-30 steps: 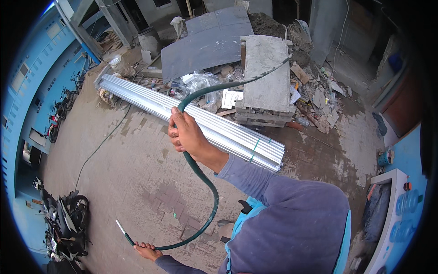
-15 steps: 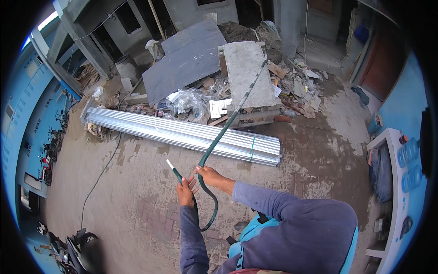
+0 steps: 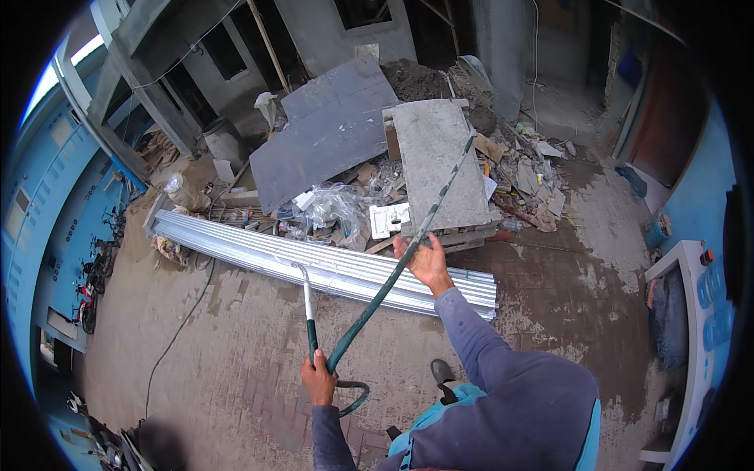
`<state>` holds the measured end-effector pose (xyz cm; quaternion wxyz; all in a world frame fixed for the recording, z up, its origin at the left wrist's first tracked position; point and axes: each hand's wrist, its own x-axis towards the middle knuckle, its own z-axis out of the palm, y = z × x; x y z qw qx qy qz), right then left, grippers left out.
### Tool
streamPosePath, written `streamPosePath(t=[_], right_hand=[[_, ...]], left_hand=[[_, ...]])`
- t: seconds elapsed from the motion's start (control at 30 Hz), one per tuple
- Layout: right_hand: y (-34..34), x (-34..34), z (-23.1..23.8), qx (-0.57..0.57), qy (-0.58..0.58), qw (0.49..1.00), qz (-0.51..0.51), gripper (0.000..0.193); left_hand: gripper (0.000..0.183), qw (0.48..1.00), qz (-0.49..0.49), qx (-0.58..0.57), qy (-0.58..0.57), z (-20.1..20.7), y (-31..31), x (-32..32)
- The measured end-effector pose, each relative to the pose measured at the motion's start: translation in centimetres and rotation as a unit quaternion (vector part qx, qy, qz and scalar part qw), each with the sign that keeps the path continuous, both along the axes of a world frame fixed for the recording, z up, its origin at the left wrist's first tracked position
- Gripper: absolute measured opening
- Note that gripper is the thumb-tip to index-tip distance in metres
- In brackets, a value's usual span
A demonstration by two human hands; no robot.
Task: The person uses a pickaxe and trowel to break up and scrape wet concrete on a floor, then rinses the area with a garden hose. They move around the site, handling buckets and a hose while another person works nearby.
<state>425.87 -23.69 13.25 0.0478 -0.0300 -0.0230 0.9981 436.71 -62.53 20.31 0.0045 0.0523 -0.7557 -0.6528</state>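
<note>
A dark green hose (image 3: 375, 306) runs from near my left hand up past my right hand, its far stretch crossing the concrete slab (image 3: 440, 165). My left hand (image 3: 320, 381) is closed round the hose below its white end piece (image 3: 307, 294), which points upward. A clear, curved streak that looks like water comes off the tip. Farther out, my right hand (image 3: 428, 265) has its palm up, with the hose lying across it between fingers and thumb. A short loop of hose (image 3: 360, 396) hangs beside my left wrist.
Long silvery metal profiles (image 3: 345, 271) lie bundled ahead. Behind them are grey boards (image 3: 334, 125), crumpled clear plastic (image 3: 338, 208) and rubble (image 3: 526, 173). A white shelf (image 3: 691, 314) with blue water jugs stands at right; motorcycles (image 3: 102, 447) are at left. A thin cable (image 3: 184, 322) crosses the paving.
My right hand has slid or reached away along the hose, toward the slab. My left hand is slightly lower, and the white hose end now points more steeply upward. The view has shifted.
</note>
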Motion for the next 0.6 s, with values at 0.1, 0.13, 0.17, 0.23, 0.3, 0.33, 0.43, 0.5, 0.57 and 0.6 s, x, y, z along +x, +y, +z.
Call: streamPosePath(t=[0.1, 0.13, 0.17, 0.23, 0.3, 0.33, 0.43, 0.5, 0.57, 0.6], right_hand=[[12.6, -8.1, -0.5, 0.017, -0.158, 0.969, -0.187, 0.065], [17.2, -9.5, 0.6, 0.053, -0.217, 0.954, -0.198, 0.057], [21.2, -10.7, 2.7, 0.025, -0.262, 0.94, -0.218, 0.05], [26.8, -13.7, 9.7, 0.112, -0.247, 0.933, -0.237, 0.042], [28.4, -17.9, 19.4, 0.12, -0.086, 0.963, -0.224, 0.037], [27.3, -20.0, 24.5, 0.176, -0.058, 0.949, -0.255, 0.035], [17.5, -24.8, 37.6, 0.263, 0.135, 0.937, -0.184, 0.026], [6.4, -26.1, 43.8, 0.321, 0.228, 0.903, -0.171, 0.024], [-6.8, -25.3, 47.2, 0.353, 0.279, 0.88, -0.15, 0.02], [-13.8, -24.2, 47.7, 0.377, 0.29, 0.87, -0.132, 0.02]], left_hand=[[0.04, 0.994, -0.051, -0.097, 0.027, 3.9, -1.0, -0.2], [0.041, 0.988, -0.062, -0.133, 0.04, 5.1, -1.0, -0.6], [0.041, 0.984, -0.052, -0.167, 0.039, 6.1, -0.9, -1.2], [0.04, 0.96, -0.079, -0.243, 0.119, 7.0, 0.5, -2.2], [0.039, 0.953, -0.067, -0.261, 0.14, 7.5, 1.0, -3.7], [0.039, 0.959, -0.053, -0.242, 0.14, 7.6, 0.8, -4.9], [0.042, 0.982, 0.018, -0.125, 0.143, 7.1, -3.8, -8.1], [0.044, 0.986, 0.088, -0.033, 0.134, 5.9, -10.2, -9.0], [0.042, 0.977, 0.154, 0.007, 0.15, 3.7, -18.0, -8.4], [0.041, 0.971, 0.172, 0.035, 0.161, 2.1, -22.3, -7.4]])
